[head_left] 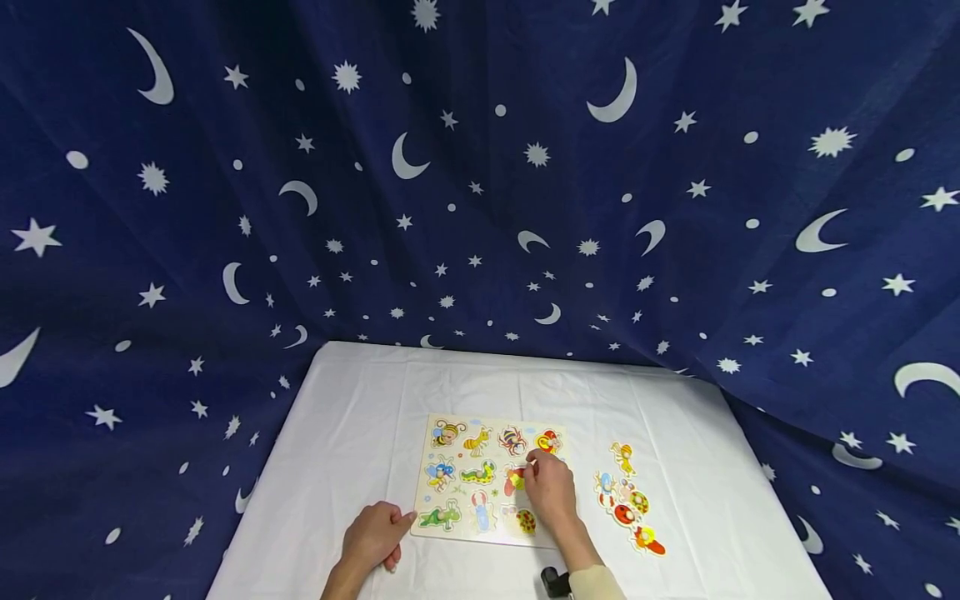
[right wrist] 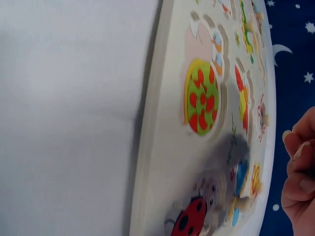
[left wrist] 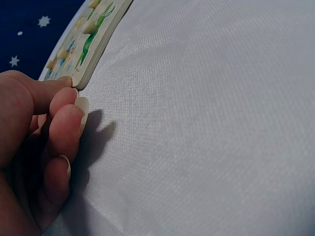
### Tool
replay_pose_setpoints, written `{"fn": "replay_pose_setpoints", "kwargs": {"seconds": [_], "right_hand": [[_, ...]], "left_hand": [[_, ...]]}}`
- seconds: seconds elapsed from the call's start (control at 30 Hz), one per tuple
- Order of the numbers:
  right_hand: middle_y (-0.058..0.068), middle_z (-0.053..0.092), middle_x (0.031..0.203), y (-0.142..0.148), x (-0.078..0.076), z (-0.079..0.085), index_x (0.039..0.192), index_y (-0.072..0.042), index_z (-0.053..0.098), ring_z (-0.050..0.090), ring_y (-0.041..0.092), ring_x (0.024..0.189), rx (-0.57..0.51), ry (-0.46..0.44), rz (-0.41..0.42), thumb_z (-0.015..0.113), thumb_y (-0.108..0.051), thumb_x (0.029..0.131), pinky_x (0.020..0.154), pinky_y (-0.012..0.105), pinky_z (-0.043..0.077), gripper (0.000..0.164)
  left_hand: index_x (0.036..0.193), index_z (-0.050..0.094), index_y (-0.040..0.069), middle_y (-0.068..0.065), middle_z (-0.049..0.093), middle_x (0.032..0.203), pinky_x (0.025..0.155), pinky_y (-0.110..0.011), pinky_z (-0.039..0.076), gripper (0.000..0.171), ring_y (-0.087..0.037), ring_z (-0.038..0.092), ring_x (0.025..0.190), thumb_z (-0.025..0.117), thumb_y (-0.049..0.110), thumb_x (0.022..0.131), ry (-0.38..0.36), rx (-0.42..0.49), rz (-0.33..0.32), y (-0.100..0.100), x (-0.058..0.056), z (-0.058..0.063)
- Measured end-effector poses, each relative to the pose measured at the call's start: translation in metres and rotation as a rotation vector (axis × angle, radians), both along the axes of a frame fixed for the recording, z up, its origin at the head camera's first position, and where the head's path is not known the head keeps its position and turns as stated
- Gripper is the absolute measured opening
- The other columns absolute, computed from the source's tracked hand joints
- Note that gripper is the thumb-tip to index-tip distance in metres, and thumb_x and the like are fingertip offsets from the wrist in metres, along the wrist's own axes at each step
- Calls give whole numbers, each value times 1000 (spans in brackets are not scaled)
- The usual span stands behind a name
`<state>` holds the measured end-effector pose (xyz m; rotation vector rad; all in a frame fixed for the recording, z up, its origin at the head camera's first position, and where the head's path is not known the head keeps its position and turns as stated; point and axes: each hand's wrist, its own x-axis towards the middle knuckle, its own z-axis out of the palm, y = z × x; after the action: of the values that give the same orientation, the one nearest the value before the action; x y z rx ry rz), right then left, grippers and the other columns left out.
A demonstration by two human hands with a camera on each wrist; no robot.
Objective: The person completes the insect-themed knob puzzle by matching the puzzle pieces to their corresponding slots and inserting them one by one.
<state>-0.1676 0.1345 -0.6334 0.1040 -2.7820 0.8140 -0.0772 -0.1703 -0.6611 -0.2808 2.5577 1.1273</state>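
Observation:
A wooden insect puzzle board (head_left: 450, 540) lies on the table, bearing knobbed pieces such as a green caterpillar (head_left: 478, 472) and a spider (head_left: 513, 440). My left hand (head_left: 372, 535) holds the board's near left corner, thumb on it and the other fingers curled beside the edge. Over the board's right part hovers my right hand (head_left: 551, 490), fingers loosely bent; the right wrist view shows no piece in them. Beneath it, the ladybug (right wrist: 189, 216) and the spotted snail (right wrist: 202, 98) are pictures in recesses without knobs.
Right of the board lie loose pieces: a yellow bee (head_left: 623, 458), a ladybug (head_left: 624, 515), a snail (head_left: 638, 502) and a red and yellow butterfly (head_left: 648, 542). A black object (head_left: 555, 582) is by the right wrist. A dark blue star curtain (head_left: 480, 208) surrounds the white table (head_left: 360, 400).

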Motion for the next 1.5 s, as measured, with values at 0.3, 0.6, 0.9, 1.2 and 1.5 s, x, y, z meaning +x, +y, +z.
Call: {"fn": "replay_pose_setpoints", "kwargs": {"seconds": [0.3,0.6,0.9,1.2,1.5], "right_hand": [[-5,52,59,16,-2,2,88,-9,69,45,10,53,1,-50,-71,68,-6,79,53,28,35,10],[-3,56,61,28,-6,-3,88,-9,69,50,13,54,28,-100,-121,66,-9,82,51,30,37,7],[2,61,62,47,-6,-7,80,-9,66,56,22,56,51,-132,-218,65,-12,81,51,38,40,3],[8,64,67,65,-3,-6,81,-6,65,57,25,57,60,-184,-262,62,-9,81,49,37,38,4],[16,65,72,90,0,-6,83,-3,62,58,30,60,94,-285,-355,61,-10,82,49,41,37,7]], "left_hand": [[61,53,16,6,55,40,39,-30,36,43,-9,53,31,61,45,92,7,-7,1,-1,0,2],[62,53,15,6,56,40,38,-29,36,43,-8,53,31,60,45,93,-5,19,-5,1,1,2],[62,53,16,6,55,40,39,-29,36,43,-8,53,31,60,45,93,-7,4,-5,0,0,1],[62,53,15,6,55,40,39,-29,35,43,-8,53,31,60,44,93,-6,2,2,2,0,5],[62,53,16,6,55,40,40,-30,37,43,-8,53,31,60,45,92,-2,-11,2,0,1,2]]}}
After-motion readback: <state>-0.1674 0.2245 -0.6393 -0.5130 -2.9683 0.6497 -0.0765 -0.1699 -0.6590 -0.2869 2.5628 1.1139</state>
